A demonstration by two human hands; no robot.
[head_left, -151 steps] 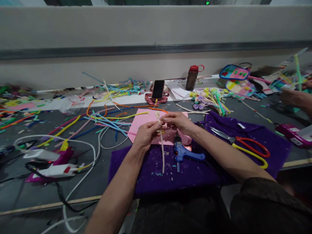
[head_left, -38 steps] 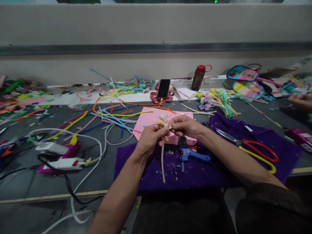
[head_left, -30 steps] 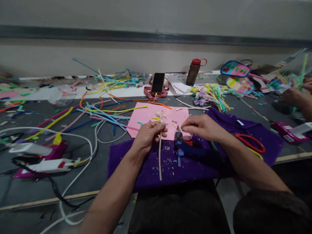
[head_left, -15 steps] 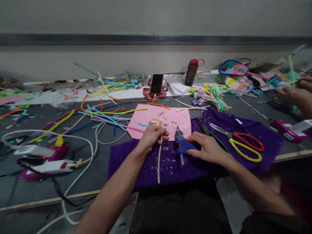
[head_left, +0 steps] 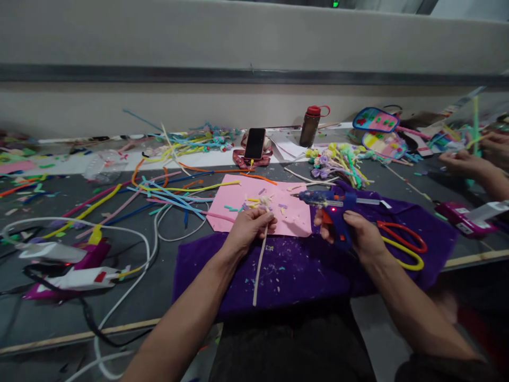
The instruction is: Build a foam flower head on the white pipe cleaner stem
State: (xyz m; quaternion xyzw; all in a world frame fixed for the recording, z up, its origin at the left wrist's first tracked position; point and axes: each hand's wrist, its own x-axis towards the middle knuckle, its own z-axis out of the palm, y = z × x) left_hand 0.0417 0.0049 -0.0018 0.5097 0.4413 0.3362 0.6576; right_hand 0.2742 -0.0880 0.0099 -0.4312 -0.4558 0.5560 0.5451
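Note:
My left hand (head_left: 254, 228) pinches a cream pipe cleaner (head_left: 259, 270) near its upper end, where a small cream shape shows above the fingers; its long tail hangs toward me. My right hand (head_left: 353, 231) is wrapped around the handle of a blue hot glue gun (head_left: 332, 204), raised above the cloth with its nozzle pointing left and a red light lit on its side. Beneath both hands lie a pink sheet (head_left: 222, 201) with small coloured clippings and a purple cloth (head_left: 207, 265). Scissors (head_left: 403, 260) with red and yellow handles lie right of my right hand, their blades hidden.
Pipe cleaners (head_left: 170, 193) spread to the left, beside power strips (head_left: 71, 262) and white cables. A phone (head_left: 255, 143), a bottle (head_left: 310, 126) and a bundle of fuzzy flowers (head_left: 338, 162) stand or lie behind. Another person's hands (head_left: 473, 159) work at far right.
My right hand has lifted the glue gun off the purple cloth and turned it so the nozzle points left. My left hand stays in place with the pipe cleaner. The view has tilted slightly up.

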